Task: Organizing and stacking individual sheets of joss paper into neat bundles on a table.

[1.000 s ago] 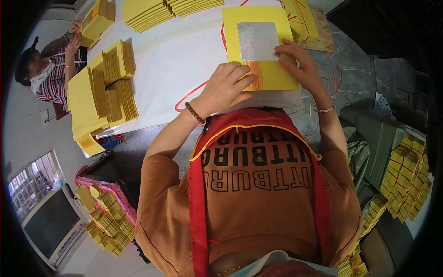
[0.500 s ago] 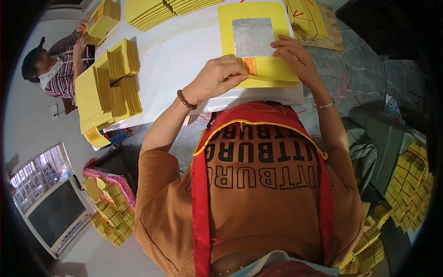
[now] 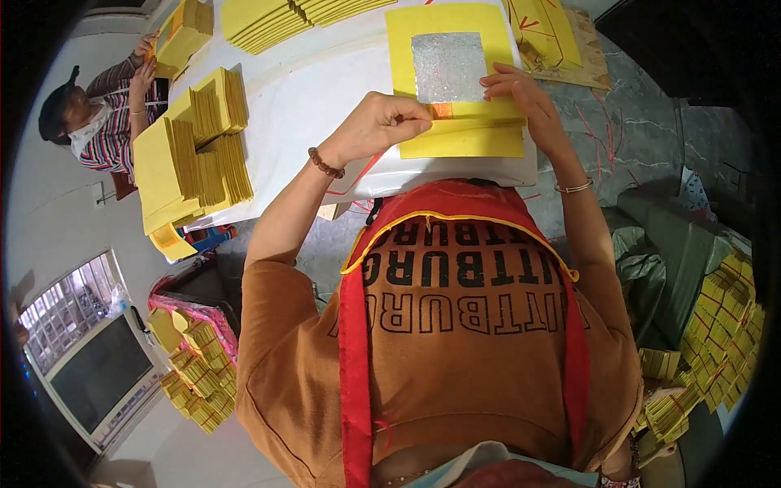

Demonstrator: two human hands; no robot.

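On the front edge of the white-covered table (image 3: 309, 98) lies yellow paper (image 3: 403, 65) bearing a silver foil square (image 3: 447, 69) and a small orange patch (image 3: 442, 111). My left hand (image 3: 390, 122) pinches the left end of its near edge, which is folded up in a strip partly over the orange patch. At the paper's right side, my right hand (image 3: 521, 91) has its fingers stretched out, the tips touching the edge of the silver square. Whether the paper is one sheet or a stack, I cannot tell.
Yellow paper stacks (image 3: 191, 146) stand on the table's left, with more (image 3: 268, 20) at the back. Another person (image 3: 106, 122) handles a yellow stack at far left. Yellow bundles (image 3: 720, 325) are piled at lower right, where another person's hand (image 3: 663, 394) seems to show.
The near edge of the paper has turned up further, making a clear folded strip. My left hand has shifted slightly left. A hand has appeared by the bundles at lower right.
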